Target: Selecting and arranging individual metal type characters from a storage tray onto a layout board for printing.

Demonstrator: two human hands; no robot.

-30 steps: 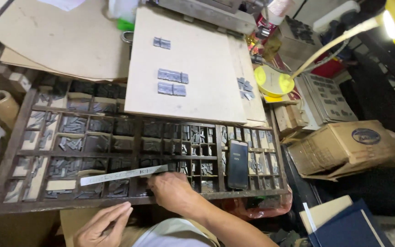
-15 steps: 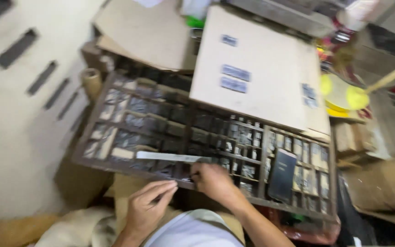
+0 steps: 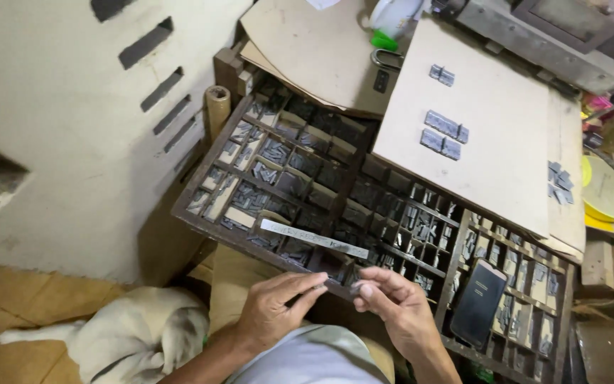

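Pinching a small metal type piece (image 3: 355,287) in my right hand (image 3: 398,313), I keep it at the wooden type case's (image 3: 200,213) near edge; my left hand (image 3: 273,311), fingers half-curled and empty, meets it fingertip to fingertip for steadiness.

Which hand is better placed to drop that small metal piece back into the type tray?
Probably the right hand: its fingertips pinch a small metal piece right at the type tray front edge. The left hand only reaches toward it, fingers extended.
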